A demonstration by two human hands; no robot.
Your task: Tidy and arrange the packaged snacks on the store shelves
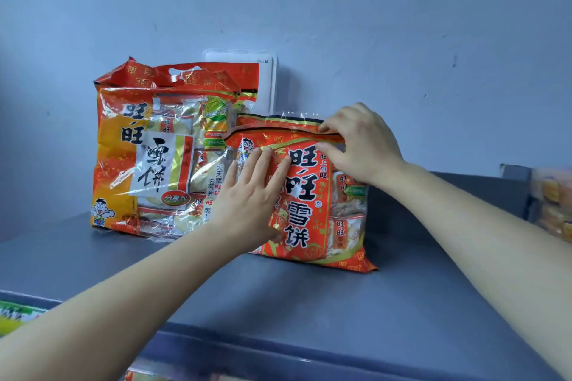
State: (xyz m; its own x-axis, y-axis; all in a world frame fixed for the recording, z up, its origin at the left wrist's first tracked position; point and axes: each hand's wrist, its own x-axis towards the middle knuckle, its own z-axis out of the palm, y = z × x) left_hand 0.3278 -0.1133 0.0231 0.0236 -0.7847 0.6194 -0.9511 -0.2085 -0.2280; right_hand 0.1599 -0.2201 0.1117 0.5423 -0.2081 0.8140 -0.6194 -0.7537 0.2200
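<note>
Red crinkly plastic bag of rice crackers point(309, 226) is standing upright on the flat grey metal shelf top point(309, 303), directly under both my hands. I am pressing my left hand point(247, 198) flat against its front, fingers straight and spread, while my right hand point(362, 145) is pinching the sealed top strip near its upper right corner between thumb and curled fingers. Just beyond my left fingertips, the larger orange-and-red plastic snack bag with a punched carry handle point(145, 158) is standing by the wall, and the red bag's left edge is overlapping its front. A white flat box point(269, 71) is showing behind the larger bag, above my hands. I am judging the red bag to be light and puffy, its film slick and crackly, and the individually wrapped crackers inside brittle, so squeezing the middle is risking breakage. The seal strip is looking like the safest place to grip, being flat and holding no crackers; the open palm is serving only to steady and steer. With so little weight and a narrow base it is likely to tip easily, so I am thinking of supporting the front while squaring it beside its neighbour.
</note>
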